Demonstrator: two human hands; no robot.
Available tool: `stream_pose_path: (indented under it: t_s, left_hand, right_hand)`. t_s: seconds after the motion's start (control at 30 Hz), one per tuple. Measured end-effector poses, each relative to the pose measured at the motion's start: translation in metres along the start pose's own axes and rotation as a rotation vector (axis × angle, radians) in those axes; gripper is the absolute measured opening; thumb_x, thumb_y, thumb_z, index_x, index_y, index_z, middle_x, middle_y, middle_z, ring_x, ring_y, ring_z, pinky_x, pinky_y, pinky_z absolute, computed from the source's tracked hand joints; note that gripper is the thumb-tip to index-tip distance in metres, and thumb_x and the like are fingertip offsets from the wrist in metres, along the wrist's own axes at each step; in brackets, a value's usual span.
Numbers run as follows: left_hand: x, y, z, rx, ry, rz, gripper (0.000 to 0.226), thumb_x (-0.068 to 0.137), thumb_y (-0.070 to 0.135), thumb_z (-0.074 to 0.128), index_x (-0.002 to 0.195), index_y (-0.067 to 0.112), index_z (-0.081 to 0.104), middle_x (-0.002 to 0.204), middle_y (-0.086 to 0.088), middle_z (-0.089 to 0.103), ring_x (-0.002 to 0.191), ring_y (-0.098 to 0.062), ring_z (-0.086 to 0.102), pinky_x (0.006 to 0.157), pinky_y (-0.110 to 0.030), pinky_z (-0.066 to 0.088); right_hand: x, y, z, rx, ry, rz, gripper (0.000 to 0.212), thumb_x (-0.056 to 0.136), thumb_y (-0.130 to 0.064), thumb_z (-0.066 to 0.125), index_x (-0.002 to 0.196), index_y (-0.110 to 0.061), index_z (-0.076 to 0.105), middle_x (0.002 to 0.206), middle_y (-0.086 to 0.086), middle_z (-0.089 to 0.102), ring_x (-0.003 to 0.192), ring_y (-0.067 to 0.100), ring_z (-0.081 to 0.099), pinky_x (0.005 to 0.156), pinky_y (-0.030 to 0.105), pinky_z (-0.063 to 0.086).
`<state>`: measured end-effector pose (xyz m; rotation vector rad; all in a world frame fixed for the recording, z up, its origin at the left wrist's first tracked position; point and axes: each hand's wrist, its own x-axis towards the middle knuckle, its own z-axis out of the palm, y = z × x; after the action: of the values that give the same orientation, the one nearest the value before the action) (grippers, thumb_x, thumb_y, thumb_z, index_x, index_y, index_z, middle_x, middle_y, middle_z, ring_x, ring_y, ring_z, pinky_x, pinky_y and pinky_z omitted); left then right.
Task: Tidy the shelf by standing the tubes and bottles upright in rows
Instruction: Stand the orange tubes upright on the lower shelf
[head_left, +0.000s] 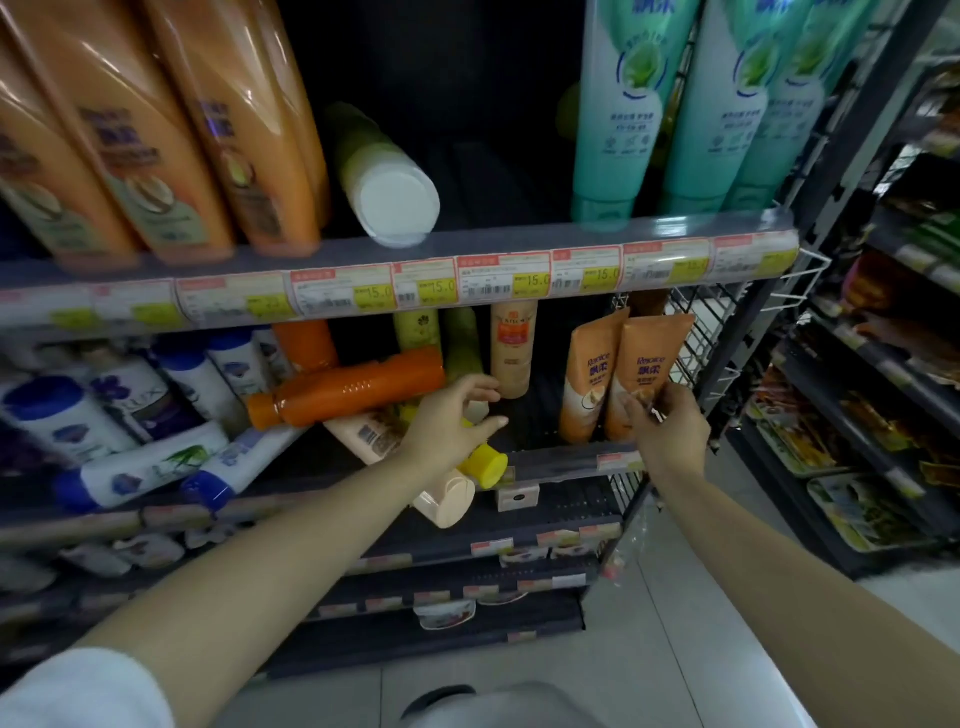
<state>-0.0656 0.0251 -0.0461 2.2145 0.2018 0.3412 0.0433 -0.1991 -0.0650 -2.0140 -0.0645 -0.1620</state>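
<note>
Two orange tubes stand upright at the right end of the middle shelf. My right hand grips the lower part of the right-hand orange tube; the other orange tube stands beside it. My left hand hovers open, fingers spread, over fallen bottles: a beige bottle, a yellow-capped bottle and a cream-capped bottle. A long orange bottle lies tilted across them. A tan tube stands upright behind.
White bottles with blue caps lie toppled on the left of the shelf. On the upper shelf stand orange bottles and teal tubes, with a white-capped bottle lying down. A wire side rack bounds the right end.
</note>
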Motion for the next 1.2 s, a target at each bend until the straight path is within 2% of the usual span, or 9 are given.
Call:
stream_pose_path:
  t_s: [0.1, 0.23, 0.37, 0.5, 0.63, 0.87, 1.0, 1.1, 1.2]
  left_hand:
    - [-0.008, 0.006, -0.01, -0.032, -0.053, 0.035, 0.044, 0.076, 0.025, 0.076, 0.115, 0.021, 0.057, 0.107, 0.014, 0.063, 0.106, 0.0, 0.057, 0.091, -0.017, 0.043]
    - [-0.032, -0.004, -0.032, -0.006, -0.134, 0.058, 0.041, 0.07, 0.032, 0.079, 0.107, 0.032, 0.061, 0.106, 0.023, 0.059, 0.102, 0.011, 0.052, 0.085, -0.008, 0.039]
    - [-0.053, -0.035, -0.057, 0.062, -0.261, 0.095, 0.062, 0.054, 0.047, 0.082, 0.11, 0.043, 0.056, 0.119, 0.02, 0.054, 0.115, 0.004, 0.047, 0.099, -0.016, 0.036]
    - [-0.058, -0.053, -0.054, 0.2, -0.363, 0.144, 0.077, 0.054, 0.047, 0.084, 0.123, 0.036, 0.052, 0.127, 0.022, 0.043, 0.124, 0.0, 0.037, 0.106, -0.015, 0.024]
    - [-0.054, -0.055, -0.049, 0.205, -0.336, 0.153, 0.072, 0.058, 0.043, 0.085, 0.123, 0.035, 0.055, 0.128, 0.016, 0.048, 0.122, -0.003, 0.04, 0.107, -0.029, 0.031]
    - [-0.05, -0.042, -0.064, 0.103, -0.293, 0.154, 0.065, 0.058, 0.032, 0.087, 0.116, 0.035, 0.059, 0.122, 0.021, 0.054, 0.118, 0.009, 0.044, 0.102, -0.018, 0.031]
    - [-0.05, -0.017, -0.086, -0.2, -0.12, 0.055, 0.059, 0.057, 0.034, 0.083, 0.11, 0.046, 0.062, 0.119, 0.021, 0.059, 0.116, 0.005, 0.05, 0.101, -0.018, 0.036]
    - [-0.046, -0.003, -0.091, -0.418, -0.006, 0.015, 0.054, 0.059, 0.039, 0.071, 0.112, 0.032, 0.059, 0.115, 0.014, 0.06, 0.107, 0.009, 0.055, 0.089, -0.01, 0.043]
    - [-0.04, 0.0, -0.087, -0.432, 0.018, -0.025, 0.066, 0.066, 0.05, 0.063, 0.125, 0.025, 0.049, 0.124, 0.006, 0.056, 0.112, 0.002, 0.053, 0.095, -0.018, 0.043]
  right_hand:
    - [-0.002, -0.001, 0.0, -0.013, -0.005, 0.012, 0.03, 0.085, -0.026, 0.068, 0.106, -0.009, 0.056, 0.093, 0.0, 0.059, 0.083, 0.014, 0.054, 0.072, 0.025, 0.039]
    - [-0.001, -0.004, -0.002, -0.046, -0.014, 0.025, 0.029, 0.085, -0.027, 0.068, 0.104, -0.008, 0.057, 0.092, 0.002, 0.059, 0.083, 0.017, 0.055, 0.072, 0.027, 0.039]
    - [-0.001, -0.006, -0.002, -0.072, -0.008, 0.049, 0.031, 0.085, -0.028, 0.067, 0.106, -0.008, 0.057, 0.093, 0.002, 0.059, 0.082, 0.017, 0.054, 0.073, 0.028, 0.041]
    - [0.0, -0.006, -0.002, -0.103, -0.013, 0.054, 0.034, 0.085, -0.03, 0.068, 0.106, -0.006, 0.057, 0.093, 0.004, 0.059, 0.082, 0.019, 0.054, 0.073, 0.028, 0.04]
    - [0.0, -0.007, -0.002, -0.11, -0.021, 0.066, 0.034, 0.085, -0.031, 0.067, 0.106, -0.006, 0.056, 0.093, 0.004, 0.059, 0.081, 0.019, 0.053, 0.072, 0.028, 0.039]
    - [-0.002, -0.009, -0.002, -0.104, -0.013, 0.063, 0.033, 0.086, -0.027, 0.066, 0.107, -0.004, 0.056, 0.093, 0.003, 0.057, 0.082, 0.018, 0.051, 0.072, 0.027, 0.037]
    - [-0.001, -0.006, -0.002, -0.103, -0.01, 0.068, 0.037, 0.085, -0.029, 0.067, 0.111, -0.005, 0.056, 0.096, 0.005, 0.06, 0.083, 0.018, 0.052, 0.072, 0.028, 0.038]
    - [0.0, -0.005, -0.001, -0.103, -0.007, 0.065, 0.038, 0.085, -0.03, 0.067, 0.111, -0.005, 0.056, 0.098, 0.006, 0.061, 0.084, 0.018, 0.052, 0.072, 0.028, 0.039]
    - [0.0, -0.005, 0.0, -0.1, -0.001, 0.059, 0.038, 0.085, -0.03, 0.067, 0.111, -0.005, 0.056, 0.1, 0.008, 0.062, 0.084, 0.018, 0.052, 0.072, 0.029, 0.039]
